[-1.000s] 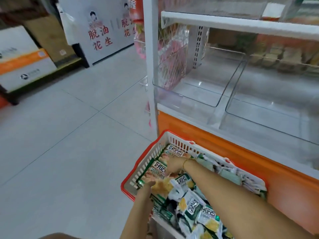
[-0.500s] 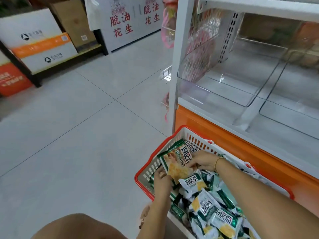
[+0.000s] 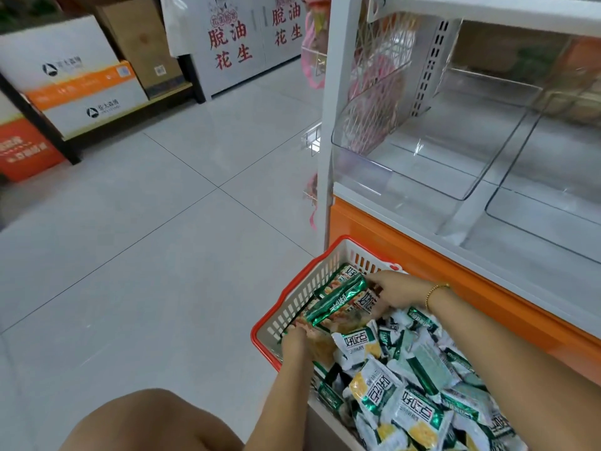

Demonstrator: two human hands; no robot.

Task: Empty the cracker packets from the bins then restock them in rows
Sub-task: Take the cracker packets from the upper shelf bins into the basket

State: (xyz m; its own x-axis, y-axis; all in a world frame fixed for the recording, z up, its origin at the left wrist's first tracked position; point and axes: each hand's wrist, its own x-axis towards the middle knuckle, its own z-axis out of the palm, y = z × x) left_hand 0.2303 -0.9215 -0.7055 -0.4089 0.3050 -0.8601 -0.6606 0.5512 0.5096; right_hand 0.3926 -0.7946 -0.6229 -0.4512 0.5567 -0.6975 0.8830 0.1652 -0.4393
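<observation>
A red-rimmed white basket (image 3: 294, 302) on the floor holds a heap of green-and-white cracker packets (image 3: 409, 385). Over its far left corner both hands grasp a small bunch of cracker packets (image 3: 338, 302) gathered edge-up. My left hand (image 3: 294, 341) grips the near end of the bunch. My right hand (image 3: 395, 289), with a gold bracelet on the wrist, holds the far end. Above on the shelf stand two clear plastic bins (image 3: 432, 151) with nothing inside them.
The white shelf post (image 3: 328, 125) and the orange shelf base (image 3: 455, 271) stand right behind the basket. Grey tiled floor (image 3: 156, 239) stretches left. Cardboard boxes (image 3: 81, 83) sit on a low rack at far left. My knee (image 3: 149, 421) shows at the bottom.
The hands have gathered the packets into a tighter bunch turned on edge and raised it slightly. The view has shifted a bit closer to the shelf.
</observation>
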